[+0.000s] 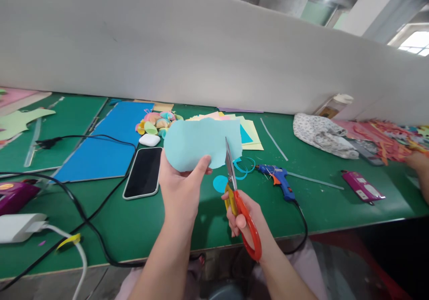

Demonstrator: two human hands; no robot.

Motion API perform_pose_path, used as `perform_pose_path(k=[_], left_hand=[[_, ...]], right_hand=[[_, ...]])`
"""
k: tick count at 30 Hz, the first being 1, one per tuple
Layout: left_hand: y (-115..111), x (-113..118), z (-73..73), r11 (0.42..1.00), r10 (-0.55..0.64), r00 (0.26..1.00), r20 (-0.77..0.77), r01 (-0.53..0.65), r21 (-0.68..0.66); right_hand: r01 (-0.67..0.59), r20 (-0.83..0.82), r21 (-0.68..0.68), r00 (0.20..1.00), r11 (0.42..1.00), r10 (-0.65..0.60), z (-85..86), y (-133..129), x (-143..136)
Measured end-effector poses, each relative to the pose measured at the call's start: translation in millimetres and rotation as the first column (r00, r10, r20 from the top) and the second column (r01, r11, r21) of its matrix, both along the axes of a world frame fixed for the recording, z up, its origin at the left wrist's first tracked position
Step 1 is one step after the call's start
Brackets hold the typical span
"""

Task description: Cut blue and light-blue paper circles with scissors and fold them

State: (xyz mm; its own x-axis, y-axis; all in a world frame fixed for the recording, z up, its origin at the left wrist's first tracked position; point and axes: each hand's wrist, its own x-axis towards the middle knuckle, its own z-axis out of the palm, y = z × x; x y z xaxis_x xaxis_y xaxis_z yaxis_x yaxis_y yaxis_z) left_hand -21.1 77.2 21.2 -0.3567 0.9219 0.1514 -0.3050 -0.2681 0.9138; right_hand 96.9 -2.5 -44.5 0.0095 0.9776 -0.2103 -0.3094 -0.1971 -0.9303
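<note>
My left hand (182, 186) is closed on a light blue sheet of paper (201, 141), thumb in front and fingers mostly hidden behind. The sheet has a rounded left end and a straighter right edge. In my right hand (246, 217) is a pair of scissors (241, 215) with red and yellow handles. Their blades point up and lie against the right part of the sheet; whether they are cutting into it I cannot tell. Below the sheet, a bright blue paper disc (220, 183) and thin blue paper rings (247, 168) lie on the green table (208, 228).
Right of the sheet are a blue glue gun (278, 177), glue sticks and a purple box (362, 186). Left are a phone (143, 172), a white case (149, 140), a blue board (107, 134) and black cables (90, 224). Another person's hand (418, 163) is at far right.
</note>
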Motion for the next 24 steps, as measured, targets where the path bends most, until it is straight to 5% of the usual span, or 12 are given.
perform_pose_path(k=[11, 24], left_hand=[[-4, -6, -10.4, 0.987, -0.159, 0.938, -0.307, 0.148, -0.058], [3, -8, -12.7, 0.991, -0.126, 0.975, -0.182, 0.132, 0.022]], right_hand=[[0.038, -0.019, 0.067, 0.999, 0.997, -0.037, -0.5, 6, 7], [0.022, -0.017, 0.08, 1.0, 0.997, -0.02, 0.6, 0, 5]])
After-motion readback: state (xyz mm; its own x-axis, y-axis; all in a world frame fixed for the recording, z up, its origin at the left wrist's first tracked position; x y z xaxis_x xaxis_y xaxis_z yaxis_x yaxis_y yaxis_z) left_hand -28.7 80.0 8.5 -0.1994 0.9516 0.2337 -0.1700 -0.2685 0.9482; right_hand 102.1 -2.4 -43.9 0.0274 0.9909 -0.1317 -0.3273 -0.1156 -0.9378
